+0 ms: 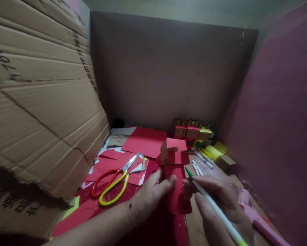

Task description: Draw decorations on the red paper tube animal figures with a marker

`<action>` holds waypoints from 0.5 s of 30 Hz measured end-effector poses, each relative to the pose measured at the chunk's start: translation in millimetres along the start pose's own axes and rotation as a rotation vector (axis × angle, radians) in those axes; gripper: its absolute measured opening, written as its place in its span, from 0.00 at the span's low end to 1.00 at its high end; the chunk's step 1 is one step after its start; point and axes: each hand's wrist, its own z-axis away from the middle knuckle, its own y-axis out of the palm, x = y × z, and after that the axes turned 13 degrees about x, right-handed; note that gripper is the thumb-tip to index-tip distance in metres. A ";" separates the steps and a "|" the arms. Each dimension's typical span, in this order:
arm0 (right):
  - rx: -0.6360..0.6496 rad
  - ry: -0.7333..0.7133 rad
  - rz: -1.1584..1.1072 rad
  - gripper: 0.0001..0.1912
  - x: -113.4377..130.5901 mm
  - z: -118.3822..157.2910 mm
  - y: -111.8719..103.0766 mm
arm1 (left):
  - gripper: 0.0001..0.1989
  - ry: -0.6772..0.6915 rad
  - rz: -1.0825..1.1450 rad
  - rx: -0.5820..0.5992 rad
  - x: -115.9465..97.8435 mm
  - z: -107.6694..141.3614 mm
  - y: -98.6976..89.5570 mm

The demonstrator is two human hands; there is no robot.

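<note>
My left hand [158, 188] is closed around a red paper figure [177, 188], its thumb lying across the front. The figure has a rolled tube body and a boxy cardboard head covered in red paper, with brown ear-like pieces sticking out. Between the fingers of my right hand [217, 205] is a white felt-tip pen [220, 213] with a green tip. That tip points at the upper right side of the red tube; whether it touches I cannot tell. Scissors [115, 181] with red and yellow handles lie spread on red paper scraps [104, 165] left of my left hand.
Behind the hands are a large red sheet [145, 141] and several finished-looking animal figures [191, 131]. White pens [203, 160], a yellow paper roll [212, 152] and a pink glue gun [256, 215] lie on the right. Corrugated cardboard [40, 102] walls the left side.
</note>
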 end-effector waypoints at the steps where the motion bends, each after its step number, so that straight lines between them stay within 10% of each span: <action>1: 0.004 -0.005 0.012 0.09 -0.3 -0.9 0.5 | 0.26 0.014 -0.010 0.003 0.0 0.3 0.5; 15: 0.238 -0.203 0.112 0.04 -27.9 -2.6 -10.0 | 0.26 0.048 0.015 -0.097 4.8 7.2 2.8</action>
